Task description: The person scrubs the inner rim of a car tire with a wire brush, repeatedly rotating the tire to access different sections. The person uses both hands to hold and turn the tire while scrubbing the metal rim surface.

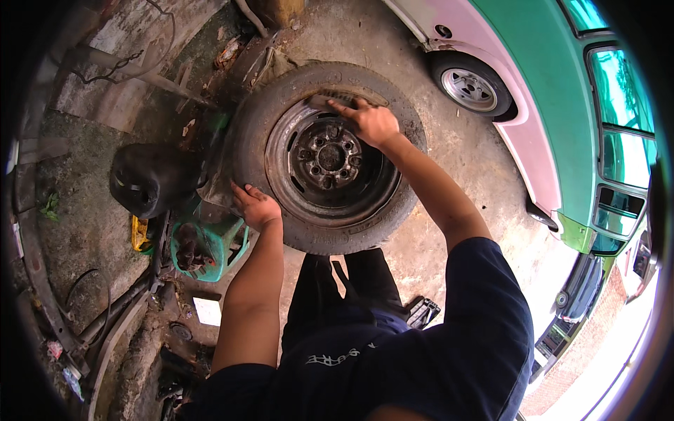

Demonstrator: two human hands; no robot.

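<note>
A dusty tyre (253,151) on a rusty steel wheel rim (282,189) lies before me, its hub side facing up. My left hand (257,208) rests on the left sidewall with its fingers spread, holding nothing. At the far side of the wheel, my right hand (375,125) grips what looks like a brush (321,102), laid against the rim's outer lip. Part of the brush is hidden under the fingers. The wheel's centre is dark and grimy, with bolt holes around the hub opening.
A pink and green van (562,105) with a mounted wheel (469,90) stands at the right. Left of me are a black rounded seat-like object (144,179) and a teal plastic crate (220,270) with dark items in it. A white sheet (207,311) lies on the ground.
</note>
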